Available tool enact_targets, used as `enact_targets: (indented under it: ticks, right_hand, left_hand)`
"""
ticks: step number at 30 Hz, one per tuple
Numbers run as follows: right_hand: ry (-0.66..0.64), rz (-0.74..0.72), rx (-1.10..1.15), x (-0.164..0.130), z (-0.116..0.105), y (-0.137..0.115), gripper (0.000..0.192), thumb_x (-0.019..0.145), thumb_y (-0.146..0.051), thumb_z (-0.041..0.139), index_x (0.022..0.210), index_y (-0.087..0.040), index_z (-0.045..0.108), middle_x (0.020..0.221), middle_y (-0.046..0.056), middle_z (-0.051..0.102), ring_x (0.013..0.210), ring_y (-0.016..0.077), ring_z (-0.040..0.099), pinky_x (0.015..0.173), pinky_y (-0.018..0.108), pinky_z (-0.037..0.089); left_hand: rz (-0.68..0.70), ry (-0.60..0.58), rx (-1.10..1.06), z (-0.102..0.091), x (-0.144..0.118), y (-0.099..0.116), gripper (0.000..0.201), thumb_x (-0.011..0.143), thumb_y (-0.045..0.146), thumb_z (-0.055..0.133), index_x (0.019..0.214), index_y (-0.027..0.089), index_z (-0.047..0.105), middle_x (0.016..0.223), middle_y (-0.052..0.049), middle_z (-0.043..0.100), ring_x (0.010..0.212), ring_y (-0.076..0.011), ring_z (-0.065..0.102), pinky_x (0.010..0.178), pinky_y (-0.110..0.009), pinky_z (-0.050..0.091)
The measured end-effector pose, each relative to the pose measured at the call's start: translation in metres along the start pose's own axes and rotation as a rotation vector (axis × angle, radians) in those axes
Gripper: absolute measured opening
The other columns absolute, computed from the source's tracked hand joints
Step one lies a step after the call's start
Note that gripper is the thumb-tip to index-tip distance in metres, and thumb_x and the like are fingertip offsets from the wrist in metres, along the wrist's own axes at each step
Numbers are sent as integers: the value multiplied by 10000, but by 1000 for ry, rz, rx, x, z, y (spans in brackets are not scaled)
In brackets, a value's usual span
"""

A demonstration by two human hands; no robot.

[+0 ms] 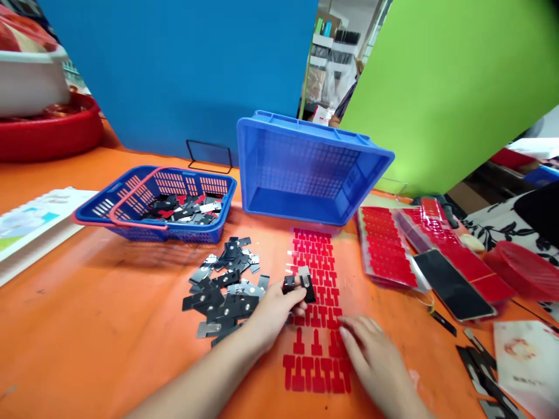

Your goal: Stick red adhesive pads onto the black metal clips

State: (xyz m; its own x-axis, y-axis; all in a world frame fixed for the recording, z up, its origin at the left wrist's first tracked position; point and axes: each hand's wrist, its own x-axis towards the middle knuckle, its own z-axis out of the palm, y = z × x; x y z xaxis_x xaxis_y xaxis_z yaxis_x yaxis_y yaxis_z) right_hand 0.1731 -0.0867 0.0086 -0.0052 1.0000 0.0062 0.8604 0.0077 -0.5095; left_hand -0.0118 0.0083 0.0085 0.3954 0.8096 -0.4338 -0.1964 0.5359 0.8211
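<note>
My left hand (pixel 279 305) is closed around a small flat black plate (pixel 308 288) with a silver tab. A second dark piece shows by its index finger, partly hidden. Below it lies a clear sheet of red T-shaped stickers (pixel 317 375) in rows, with gaps in one of the nearer rows. At the sheet's right edge, my right hand (pixel 371 349) rests low, fingers stretched out and thumb slightly apart, fingertips touching or very near a red sticker. Left of my left hand spreads a loose pile of black and silver plates (pixel 225 305).
A blue basket (pixel 192 234) with a pink handle holds more plates. Behind the sheet, a blue crate (pixel 314 212) stands on its side. To the right are stacked red sticker sheets (pixel 386 247), a phone (pixel 454 285), a cutter (pixel 443 322) and dark strips (pixel 480 372).
</note>
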Motion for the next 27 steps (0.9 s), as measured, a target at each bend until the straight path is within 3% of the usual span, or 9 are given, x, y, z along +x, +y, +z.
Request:
enact_targets:
  ticks: [6, 12, 20, 27]
  right_hand:
    - [121, -66, -266, -27, 22, 16, 280, 822, -315, 440, 1069, -216, 526, 1029, 89, 564, 950, 252, 520, 830, 415, 431]
    - [115, -25, -276, -20, 23, 12, 210, 837, -276, 419, 1008, -216, 525, 971, 76, 561, 907, 238, 522, 802, 399, 432]
    - [150, -6, -261, -15, 25, 12, 153, 843, -267, 416, 960, -199, 487, 953, 88, 543, 904, 238, 510, 803, 401, 422]
    - [156, -43, -252, -18, 29, 16, 191, 849, -234, 406, 1015, -205, 496, 973, 80, 538, 913, 225, 503, 818, 396, 419]
  left_hand:
    - [-78, -43, 68, 7, -4, -2, 260, 677, 403, 580, 677, 161, 484, 508, 27, 506, 444, -75, 439, 465, -197, 319]
    - [-126, -143, 158, 18, -10, -12, 318, 708, 473, 521, 637, 167, 473, 477, 42, 462, 438, -72, 383, 454, -192, 277]
    - [-141, -232, 103, 20, -11, -22, 376, 739, 522, 445, 803, 171, 565, 694, -20, 562, 610, -119, 469, 567, -217, 338]
    - [-126, -252, 176, 17, -7, -24, 409, 733, 544, 433, 799, 159, 553, 625, 6, 520, 581, -116, 435, 584, -240, 337]
